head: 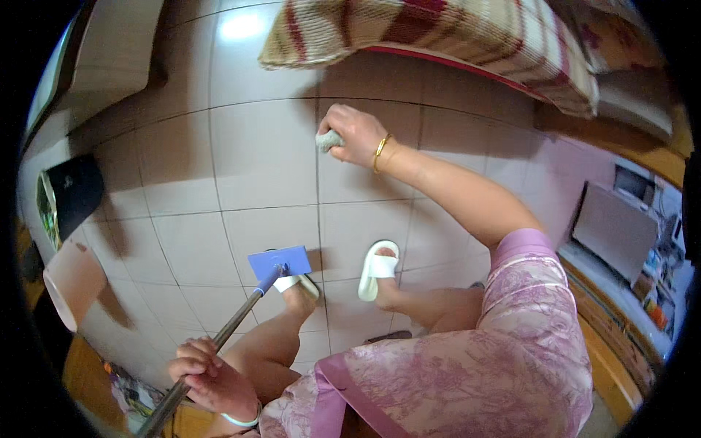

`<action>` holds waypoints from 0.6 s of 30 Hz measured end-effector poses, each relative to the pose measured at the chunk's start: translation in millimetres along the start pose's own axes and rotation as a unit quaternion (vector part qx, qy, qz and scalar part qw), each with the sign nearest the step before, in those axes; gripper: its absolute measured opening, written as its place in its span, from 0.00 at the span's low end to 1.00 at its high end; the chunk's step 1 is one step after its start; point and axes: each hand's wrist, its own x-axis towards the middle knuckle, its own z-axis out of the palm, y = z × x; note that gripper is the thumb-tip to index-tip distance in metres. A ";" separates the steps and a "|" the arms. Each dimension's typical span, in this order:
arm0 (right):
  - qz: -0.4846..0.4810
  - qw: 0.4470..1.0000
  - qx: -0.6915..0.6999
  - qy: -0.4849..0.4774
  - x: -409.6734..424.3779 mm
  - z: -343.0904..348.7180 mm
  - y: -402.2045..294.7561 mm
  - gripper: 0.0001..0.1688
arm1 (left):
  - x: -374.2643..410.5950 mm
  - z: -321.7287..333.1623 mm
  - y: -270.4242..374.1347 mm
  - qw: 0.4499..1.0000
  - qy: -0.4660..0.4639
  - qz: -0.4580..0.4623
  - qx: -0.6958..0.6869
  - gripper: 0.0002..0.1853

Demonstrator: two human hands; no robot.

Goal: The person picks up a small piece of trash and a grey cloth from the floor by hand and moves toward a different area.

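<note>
My left hand (211,372) is wrapped around the metal pole (235,323) of a flat mop, low in the view. Its blue rectangular head (279,261) is at the pole's far end, above my left foot in the picture; whether the two touch I cannot tell. My right hand (353,134), wearing a gold bangle (381,153) at the wrist, reaches forward over the floor. Held in its fingers is a small pale grey-green wad (329,141), perhaps cloth; most of it is hidden by the hand.
Pale floor tiles (265,153) stretch ahead. A checked blanket (438,33) drapes over the far edge. To the left are a dark container (74,186) and a pale pink bin (76,284). White slippers (378,268) are on my feet. A cluttered desk (608,284) stands right.
</note>
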 end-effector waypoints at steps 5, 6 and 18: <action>0.087 0.996 0.023 0.001 -79.1 -47.4 -33.0 0.14 | -16.3 13.9 -12.3 0.997 -0.060 -0.001 0.039 0.14; 0.101 0.995 0.027 -0.002 -92.8 -57.9 -40.3 0.15 | -20.7 12.9 -19.7 0.996 -0.067 0.001 0.063 0.13; 0.374 0.910 0.116 0.139 -317.6 -210.5 -213.1 0.18 | -93.9 55.7 21.1 0.940 -0.219 -0.065 0.254 0.10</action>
